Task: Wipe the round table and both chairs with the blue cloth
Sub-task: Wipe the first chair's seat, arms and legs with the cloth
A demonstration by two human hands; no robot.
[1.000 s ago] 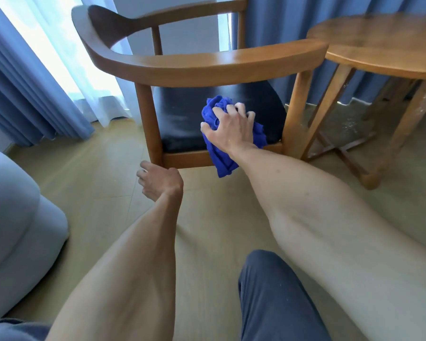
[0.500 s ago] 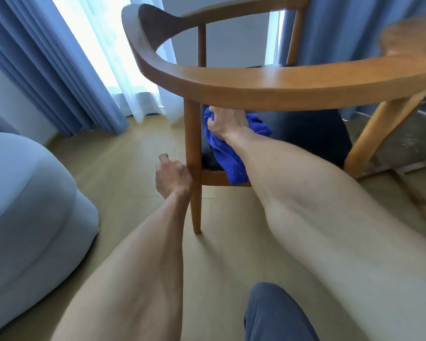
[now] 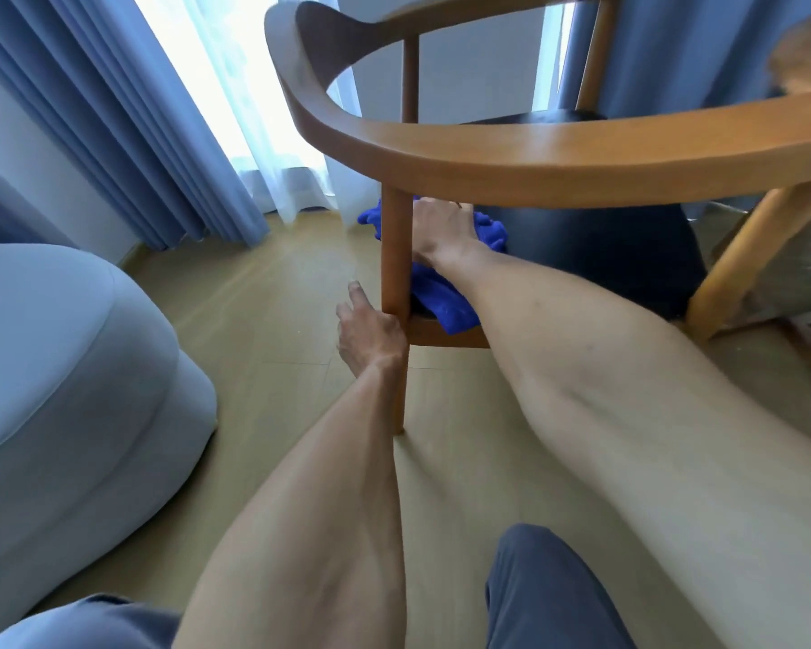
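Observation:
A wooden chair [image 3: 581, 156] with a curved armrest and a black seat [image 3: 605, 255] stands close in front of me. The blue cloth [image 3: 445, 302] lies bunched on the seat's near left corner and hangs over its front rail. My right hand [image 3: 441, 231] holds the cloth down on the seat, its fingers partly hidden under the armrest. My left hand [image 3: 368, 327] grips the chair's front left leg [image 3: 396, 255] at seat height, fingers hidden behind the leg. Only an edge of the round table [image 3: 806, 58] shows at the top right.
A pale grey upholstered seat [image 3: 66, 367] fills the left side. Blue curtains [image 3: 137, 110] and a white sheer hang behind the chair. Bare wooden floor [image 3: 277, 320] lies between the chair and the grey seat. My knee [image 3: 548, 592] is at the bottom.
My view has swung closer and to the left of the chair. My right hand has slid the cloth leftward to the seat's left corner. My left hand has risen from near the floor to the chair leg.

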